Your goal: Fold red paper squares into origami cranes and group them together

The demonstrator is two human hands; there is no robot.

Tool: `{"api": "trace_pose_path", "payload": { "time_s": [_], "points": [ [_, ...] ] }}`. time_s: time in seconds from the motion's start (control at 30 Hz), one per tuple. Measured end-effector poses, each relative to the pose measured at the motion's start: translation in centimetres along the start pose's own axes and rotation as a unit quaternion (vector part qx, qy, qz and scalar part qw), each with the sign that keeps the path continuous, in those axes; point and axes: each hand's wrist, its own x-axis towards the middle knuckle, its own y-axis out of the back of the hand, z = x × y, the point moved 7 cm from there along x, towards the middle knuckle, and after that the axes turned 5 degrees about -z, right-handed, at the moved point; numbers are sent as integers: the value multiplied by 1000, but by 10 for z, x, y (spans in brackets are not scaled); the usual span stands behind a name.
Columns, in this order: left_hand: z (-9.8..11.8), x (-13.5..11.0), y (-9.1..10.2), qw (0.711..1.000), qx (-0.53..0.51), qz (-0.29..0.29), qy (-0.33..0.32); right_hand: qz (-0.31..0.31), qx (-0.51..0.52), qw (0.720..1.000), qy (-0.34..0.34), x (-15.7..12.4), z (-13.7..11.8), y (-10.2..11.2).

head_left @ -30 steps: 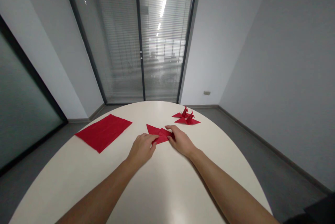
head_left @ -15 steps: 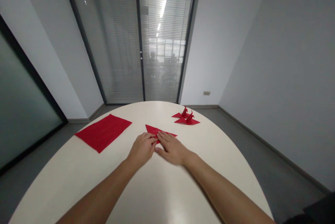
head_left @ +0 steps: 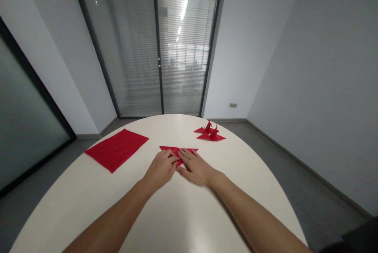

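Note:
A folded red paper (head_left: 175,149) lies in front of me, its long straight edge at the far side and its point towards me. Curled over the near left part of it, my left hand (head_left: 161,167) grips the paper between thumb and fingers. My right hand (head_left: 197,169) rests flat on the right part, fingers stretched out and thumb apart. Between them the hands hide much of the folded sheet. Two red paper cranes (head_left: 212,135) stand close together beyond my right hand.
A flat red square sheet (head_left: 117,150) lies at the left, one corner at the edge of the round white table (head_left: 159,221). Behind the table are a glass partition with blinds (head_left: 183,79) and grey walls. A dark object (head_left: 362,237) shows at the lower right.
The folded paper has turned slightly, so its far edge now runs level instead of slanting down to the right. Both hands have stayed on it with only small shifts.

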Motion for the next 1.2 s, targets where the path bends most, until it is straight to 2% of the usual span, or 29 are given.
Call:
{"api": "trace_pose_path", "payload": {
  "time_s": [0.1, 0.43, 0.53, 0.67, 0.77, 0.93, 1.2],
  "points": [
    [0, 0, -3, 999, -33, 5, -15, -13, 6, 1000, 5, 0, 2, -2],
    [-1, 0, -6, 998, -60, -9, -16, 33, -6, 996, -78, 1, 28, -2],
    [0, 0, -3, 998, -66, -11, -18, 44, -3, 998, -50, 1, 22, 2],
    [4, 0, 1, 996, -76, -15, -36, 22, 10, 1000, 10, 1, 9, 3],
    [5, 0, 1, 996, -85, -9, -36, 14, 13, 1000, -2, 1, 10, 2],
    [0, -2, -7, 998, -58, -10, -37, 23, 0, 998, -57, 1, 24, 0],
    [-6, -3, -14, 1000, 0, -30, -8, 38, 0, 997, -65, 1, 29, -1]
  ]
}}
